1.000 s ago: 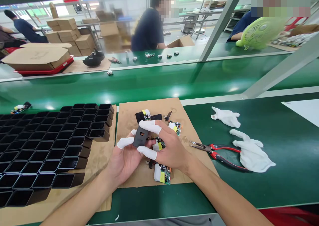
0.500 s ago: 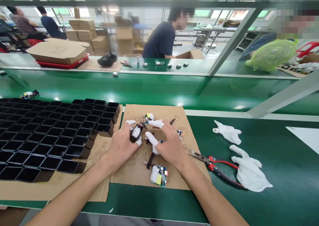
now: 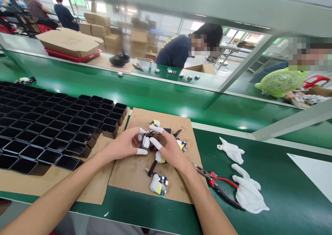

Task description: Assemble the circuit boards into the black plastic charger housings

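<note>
On the cardboard sheet [image 3: 124, 172], a small black case [image 3: 145, 142] with a white block inside is between my two hands. My left hand [image 3: 124, 143] curls round its left side, with white finger cots on thumb and forefinger. My right hand [image 3: 171, 147], also in white cots, has forefinger and thumb at its right edge, by dark wires; their exact contact is partly hidden. Around them lie small circuit boards with white-wrapped parts: one board [image 3: 159, 185] in front, another [image 3: 183, 145] at the right, a third [image 3: 155, 123] behind.
Rows of open black cases [image 3: 41, 133] fill the left side. Red-handled pliers [image 3: 212, 179] and white gloves [image 3: 249, 190] lie to the right. Beyond the green bench, a co-worker [image 3: 176, 50] leans over, and a green fan [image 3: 282, 81] stands near another person.
My head view has tilted and shifted. The black case has turned more upright between my hands, and my left fingers have spread wider around it. The co-worker opposite leans further down.
</note>
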A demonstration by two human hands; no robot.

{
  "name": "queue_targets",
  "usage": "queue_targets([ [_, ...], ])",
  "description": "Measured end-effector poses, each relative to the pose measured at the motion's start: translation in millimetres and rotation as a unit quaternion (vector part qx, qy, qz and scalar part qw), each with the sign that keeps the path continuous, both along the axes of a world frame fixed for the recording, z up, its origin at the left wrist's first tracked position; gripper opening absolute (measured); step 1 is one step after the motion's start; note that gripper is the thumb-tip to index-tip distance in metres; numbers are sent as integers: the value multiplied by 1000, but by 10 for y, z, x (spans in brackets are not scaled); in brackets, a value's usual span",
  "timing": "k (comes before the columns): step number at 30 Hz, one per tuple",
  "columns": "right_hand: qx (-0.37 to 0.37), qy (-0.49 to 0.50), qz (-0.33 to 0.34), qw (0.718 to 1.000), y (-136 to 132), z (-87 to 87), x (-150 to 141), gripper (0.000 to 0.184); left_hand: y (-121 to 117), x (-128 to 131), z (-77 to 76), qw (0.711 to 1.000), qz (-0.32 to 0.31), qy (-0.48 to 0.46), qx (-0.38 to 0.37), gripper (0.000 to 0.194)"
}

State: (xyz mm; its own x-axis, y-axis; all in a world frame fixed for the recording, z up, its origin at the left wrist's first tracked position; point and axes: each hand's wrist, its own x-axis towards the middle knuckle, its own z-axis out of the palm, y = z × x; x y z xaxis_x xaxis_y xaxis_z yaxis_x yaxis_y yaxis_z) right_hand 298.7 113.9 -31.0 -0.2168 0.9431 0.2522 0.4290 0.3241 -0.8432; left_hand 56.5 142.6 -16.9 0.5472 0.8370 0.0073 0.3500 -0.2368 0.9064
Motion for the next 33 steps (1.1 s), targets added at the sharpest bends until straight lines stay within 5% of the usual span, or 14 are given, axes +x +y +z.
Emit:
queue_targets([
  [6, 61, 5, -71, 996, -90, 80, -78, 33, -76, 109, -84, 996, 72, -14, 57, 40],
  [10, 108, -32, -59, 992, -204, 141, -158, 19, -151, 206, -124, 989, 127, -19, 70, 38],
  [16, 156, -96, -68, 981, -285, 167, -255, 21, -173, 300, -156, 980, 181, -16, 85, 47],
  [25, 181, -216, -111, 953, -317, 198, -343, 20, -196, 321, -111, 977, 192, -8, 90, 47],
  [33, 229, -301, -77, 923, -324, 214, -305, 26, -193, 308, -64, 977, 191, 18, 95, 49],
])
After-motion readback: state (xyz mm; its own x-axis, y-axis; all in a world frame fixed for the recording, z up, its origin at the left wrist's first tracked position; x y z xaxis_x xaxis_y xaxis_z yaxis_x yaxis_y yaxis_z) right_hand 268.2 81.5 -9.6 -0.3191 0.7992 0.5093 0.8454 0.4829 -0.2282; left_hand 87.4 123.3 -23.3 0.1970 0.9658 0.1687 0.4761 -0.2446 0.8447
